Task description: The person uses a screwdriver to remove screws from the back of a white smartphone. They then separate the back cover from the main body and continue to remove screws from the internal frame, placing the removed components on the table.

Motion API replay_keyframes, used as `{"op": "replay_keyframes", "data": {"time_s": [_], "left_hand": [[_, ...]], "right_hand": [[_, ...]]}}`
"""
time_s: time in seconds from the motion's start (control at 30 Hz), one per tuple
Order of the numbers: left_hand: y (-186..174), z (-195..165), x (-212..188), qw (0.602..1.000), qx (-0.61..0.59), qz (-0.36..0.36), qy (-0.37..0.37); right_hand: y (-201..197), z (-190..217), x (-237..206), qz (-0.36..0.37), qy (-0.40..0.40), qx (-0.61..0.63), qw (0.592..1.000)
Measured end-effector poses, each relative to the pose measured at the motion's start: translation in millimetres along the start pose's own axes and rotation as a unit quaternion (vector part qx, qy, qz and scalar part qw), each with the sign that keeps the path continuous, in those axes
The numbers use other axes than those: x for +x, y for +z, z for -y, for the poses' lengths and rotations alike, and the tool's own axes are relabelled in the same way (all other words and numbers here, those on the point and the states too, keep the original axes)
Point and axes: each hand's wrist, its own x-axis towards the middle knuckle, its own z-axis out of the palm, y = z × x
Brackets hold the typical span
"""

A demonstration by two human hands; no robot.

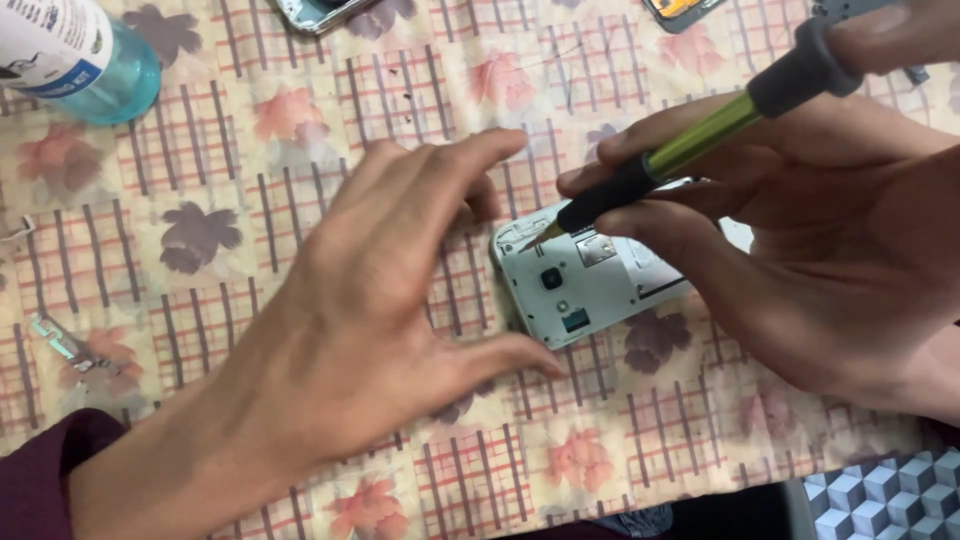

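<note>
A white phone with its back cover off [585, 285] lies on a floral checked tablecloth [230, 200], its inner frame and camera hole showing. My right hand [820, 270] grips a green and black screwdriver [690, 145], whose tip rests at the phone's top left corner. My left hand [380, 290] hovers just left of the phone with fingers spread, the thumb near the phone's lower edge and the fingers near its top corner. It holds nothing.
A clear blue bottle with a white label [80, 55] lies at the top left. Another phone part [315, 12] and an orange-edged part [680, 10] sit at the top edge. A small metal piece [60, 345] lies at the left. The table's front edge is at the bottom right.
</note>
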Motion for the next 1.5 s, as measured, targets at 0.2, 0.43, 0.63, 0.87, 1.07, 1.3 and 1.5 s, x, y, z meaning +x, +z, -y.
{"op": "replay_keyframes", "data": {"time_s": [0.2, 0.43, 0.63, 0.87, 1.07, 1.3, 1.5], "left_hand": [[2.6, -6.0, -4.3, 1.000, 0.008, -0.017, 0.012], [4.5, -2.5, -6.6, 1.000, -0.002, -0.013, 0.013], [4.8, -3.7, -5.0, 1.000, -0.014, -0.010, 0.009], [3.8, -2.8, -5.9, 0.999, -0.015, -0.022, 0.024], [4.4, -2.6, -4.7, 1.000, -0.025, -0.013, 0.009], [6.5, -0.8, -6.7, 0.999, -0.030, -0.016, 0.004], [4.4, -2.0, -4.2, 0.999, -0.006, -0.031, 0.031]], "right_hand": [[6.5, 2.9, 6.2, -0.007, 0.004, -0.037, 0.999], [6.4, 0.0, 6.0, 0.008, -0.046, -0.041, 0.998], [6.1, -0.7, 2.7, 0.009, -0.040, -0.045, 0.998], [6.4, -2.0, 1.7, 0.009, -0.045, -0.054, 0.997], [9.5, -2.6, -0.3, -0.009, -0.049, -0.088, 0.995], [16.8, -6.6, -0.4, -0.015, -0.052, -0.025, 0.998], [7.7, -12.7, 5.9, 0.116, 0.059, -0.055, 0.990]]}}
